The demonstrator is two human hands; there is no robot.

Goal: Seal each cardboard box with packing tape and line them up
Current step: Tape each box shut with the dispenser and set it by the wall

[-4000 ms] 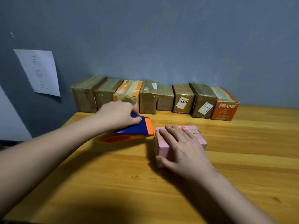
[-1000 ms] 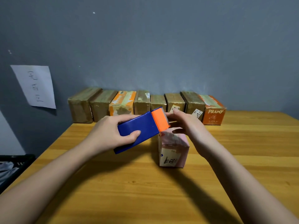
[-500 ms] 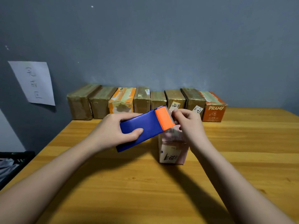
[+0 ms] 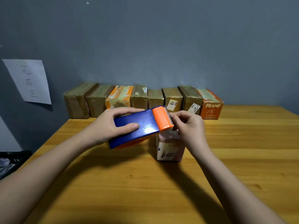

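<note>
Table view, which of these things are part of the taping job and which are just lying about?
Part of the job: tape dispenser in left hand; right hand at its cutter; pink box; row of boxes.

Lying about: paper sheet on wall; dark clutter beside the table.

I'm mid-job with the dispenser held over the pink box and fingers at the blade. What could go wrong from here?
1. The right hand pinches at the serrated cutter of the tape dispenser; fingertips could get nicked.
2. The pink box stands on end with neither hand on it, so pulling tape down onto it may tip it.
3. The left hand holds the dispenser tilted in the air; the tape could go on crooked.
</note>
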